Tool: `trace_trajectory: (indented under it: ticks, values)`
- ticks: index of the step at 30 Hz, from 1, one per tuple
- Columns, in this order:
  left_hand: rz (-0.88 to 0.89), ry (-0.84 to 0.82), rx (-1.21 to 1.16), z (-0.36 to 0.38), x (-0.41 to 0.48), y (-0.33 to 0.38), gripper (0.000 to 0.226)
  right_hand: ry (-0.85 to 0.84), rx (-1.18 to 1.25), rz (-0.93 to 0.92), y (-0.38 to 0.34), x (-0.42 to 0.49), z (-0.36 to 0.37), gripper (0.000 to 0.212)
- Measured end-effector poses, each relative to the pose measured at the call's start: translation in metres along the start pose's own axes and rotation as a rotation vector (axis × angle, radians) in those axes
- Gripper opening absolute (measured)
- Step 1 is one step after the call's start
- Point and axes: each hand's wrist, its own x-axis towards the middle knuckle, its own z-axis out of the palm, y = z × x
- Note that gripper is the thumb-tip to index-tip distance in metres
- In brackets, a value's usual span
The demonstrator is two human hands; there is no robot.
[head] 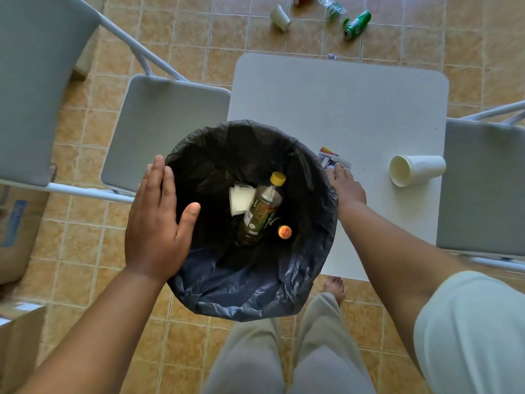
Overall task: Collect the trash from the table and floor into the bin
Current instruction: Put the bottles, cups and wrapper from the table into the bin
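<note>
A bin lined with a black bag stands in front of me against the white table. Inside it lie a brown bottle with a yellow cap, a white cup and an orange cap. My left hand rests flat on the bin's left rim, fingers straight. My right hand reaches past the right rim, its fingertips touching a colourful wrapper on the table. A stack of white paper cups lies on its side near the table's right edge.
On the tiled floor beyond the table lie a paper cup, a green can and a crushed plastic bottle. Grey folding chairs stand at the left and right. Cardboard boxes sit at far left.
</note>
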Motion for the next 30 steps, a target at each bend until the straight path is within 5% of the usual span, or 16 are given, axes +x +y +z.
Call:
trace_trajectory:
  ticks: [9,13,19,24,27,30]
  values:
    - [0.003,-0.001,-0.003,0.000,0.000,0.000,0.073,0.260,0.197,0.031,0.004,-0.020,0.000,0.028]
    - [-0.002,-0.015,0.000,-0.003,-0.001,0.001,0.074,0.602,0.600,0.113,0.011,-0.056,-0.047,0.026]
    - [-0.029,-0.048,0.003,-0.007,0.000,0.007,0.076,1.139,0.802,-0.280,-0.012,-0.166,-0.108,0.036]
    - [-0.055,-0.057,-0.018,-0.007,-0.004,0.018,0.074,0.851,0.623,-0.557,-0.051,-0.218,-0.078,0.049]
    - [-0.060,-0.057,-0.056,-0.005,-0.006,0.028,0.074,0.620,0.274,-0.546,-0.057,-0.220,-0.049,0.066]
    - [-0.041,-0.067,-0.064,-0.001,-0.008,0.043,0.075,0.645,0.172,-0.453,-0.045,-0.217,-0.032,0.070]
